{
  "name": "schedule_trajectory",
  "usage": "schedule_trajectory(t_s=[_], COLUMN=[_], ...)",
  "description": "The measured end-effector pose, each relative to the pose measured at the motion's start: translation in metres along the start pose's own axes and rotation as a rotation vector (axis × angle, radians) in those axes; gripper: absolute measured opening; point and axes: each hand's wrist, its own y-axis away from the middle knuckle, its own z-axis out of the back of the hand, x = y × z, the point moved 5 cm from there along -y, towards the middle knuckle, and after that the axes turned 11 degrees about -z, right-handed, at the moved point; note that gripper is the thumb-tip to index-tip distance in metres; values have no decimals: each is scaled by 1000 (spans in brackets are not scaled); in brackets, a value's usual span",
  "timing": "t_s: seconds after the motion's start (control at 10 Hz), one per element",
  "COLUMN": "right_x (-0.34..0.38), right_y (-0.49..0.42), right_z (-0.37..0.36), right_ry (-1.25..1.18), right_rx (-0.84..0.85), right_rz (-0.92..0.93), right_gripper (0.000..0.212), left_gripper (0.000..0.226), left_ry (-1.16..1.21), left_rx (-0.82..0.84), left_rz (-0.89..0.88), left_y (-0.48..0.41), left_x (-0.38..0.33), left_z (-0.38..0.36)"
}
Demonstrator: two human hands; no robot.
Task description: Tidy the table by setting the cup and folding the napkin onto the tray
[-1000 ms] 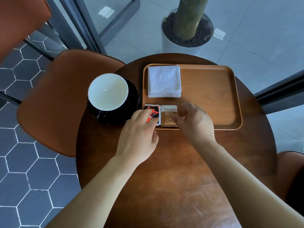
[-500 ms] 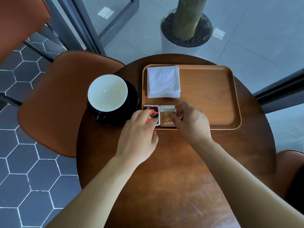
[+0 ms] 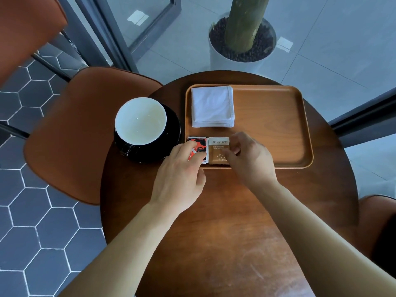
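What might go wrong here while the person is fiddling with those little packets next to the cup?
The white cup on its black saucer stands off the wooden tray, close beside the left hand; a careless move might knock it. The red packet and brown packet lie at the tray's near edge, so a nudge from the right hand could push them off it.

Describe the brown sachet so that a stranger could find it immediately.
Start at the wooden tray on the round table. In its near left corner, below the folded white napkin, two sachets lie side by side. The brown sachet is the right one, plain with white print; its neighbour is red and black.
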Motion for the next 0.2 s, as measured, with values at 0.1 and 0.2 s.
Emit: schedule_trajectory(t_s=[0.1, 0.2], right_x=[2, 1], right_y=[2, 2], right_z=[2, 3], right_ry=[-9, -32], right_rx=[-6, -27], right_rz=[25, 5], right_gripper=[21, 21], left_gripper=[37, 37], left_ry=[4, -24], left_rx=[-47, -92], left_rz=[-22, -23], left_y=[2, 3], left_x=[0, 2], left_z=[3, 6])
